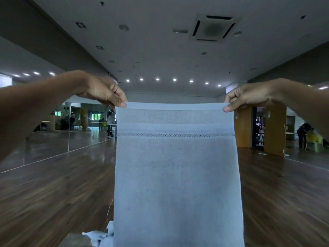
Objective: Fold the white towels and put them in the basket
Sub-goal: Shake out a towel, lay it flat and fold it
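The white rectangular terry towel [178,175], with a woven openwork band running across it a little below the held edge, hangs flat between the two grips. Its top hem is pulled nearly straight from one pinch to the other, and its lower end runs out of view beneath them. It looks soft and limp, light enough for fingertips to carry, with a nap that should not slip. Let go on one side, it would likely sag and twist, so the two corners of the top hem, where it is held now, seem the right places to take it. The next fold probably calls for bringing those corners together or laying the cloth down first. The left hand [105,93] pinches the left top corner between thumb and curled fingers, knuckles up, the wrist bent down from a forearm reaching in from the side. The right hand [249,97] mirrors it on the right corner, thumb on the near face. Both are raised in front of the head, spread as wide as the towel. Well below the left grip, beside the hanging cloth, lies a crumpled heap of white cloth [99,236], likely more towels. Beyond the grips stretch a dark wooden plank floor [53,193] and a mirrored wall [53,145]. No basket shows.
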### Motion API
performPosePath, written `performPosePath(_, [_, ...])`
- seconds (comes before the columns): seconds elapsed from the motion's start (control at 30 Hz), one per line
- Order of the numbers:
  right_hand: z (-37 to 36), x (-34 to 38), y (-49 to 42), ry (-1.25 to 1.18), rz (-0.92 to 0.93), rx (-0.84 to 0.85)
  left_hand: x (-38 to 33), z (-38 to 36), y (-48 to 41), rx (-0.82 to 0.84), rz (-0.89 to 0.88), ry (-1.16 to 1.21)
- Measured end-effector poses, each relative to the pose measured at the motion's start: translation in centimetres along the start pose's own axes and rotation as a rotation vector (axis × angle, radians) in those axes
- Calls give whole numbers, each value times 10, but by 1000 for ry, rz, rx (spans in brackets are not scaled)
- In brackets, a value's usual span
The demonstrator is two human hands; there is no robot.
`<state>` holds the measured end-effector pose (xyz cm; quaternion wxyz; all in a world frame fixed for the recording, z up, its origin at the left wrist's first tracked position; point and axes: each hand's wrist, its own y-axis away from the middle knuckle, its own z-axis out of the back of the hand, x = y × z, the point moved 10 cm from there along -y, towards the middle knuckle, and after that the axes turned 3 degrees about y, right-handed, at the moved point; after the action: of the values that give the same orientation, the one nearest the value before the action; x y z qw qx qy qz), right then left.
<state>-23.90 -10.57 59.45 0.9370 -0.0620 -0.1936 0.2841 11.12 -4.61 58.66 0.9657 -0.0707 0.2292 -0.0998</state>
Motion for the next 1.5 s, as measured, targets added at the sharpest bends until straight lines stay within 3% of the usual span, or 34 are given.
performPosePath(0.2, [-60, -22, -24, 220, -22, -46, 16, -47, -19, -150, -8, -289])
performPosePath(0.4, [-80, -41, -36, 509, -42, -388, 34, -75, -29, -402, 31, -535])
performPosePath(0.6, [-123, -68, -34, 505, -67, -433, 56, -114, -39, -423, 38, -577])
performPosePath(0.9, [-317, -150, 20, 514, -80, -64, 144, -308, -10, -34, 2, -584])
performPosePath(0.97, [-367, -158, 49, 551, -50, -30, 157, -367, 18, 49, -103, -616])
performPosePath(1.07, [-439, -165, 101, 481, 78, -12, 169, -437, 72, 27, -274, -567])
performPosePath(1.17, [-512, -168, 152, 407, 177, 157, 183, -503, 116, 168, -343, -612])
performPosePath(1.23, [-533, -167, 171, 349, 215, 136, 186, -536, 137, 255, -368, -600])
performPosePath(1.5, [-538, -168, 176, 476, 305, -39, 183, -547, 150, 128, -390, -634])
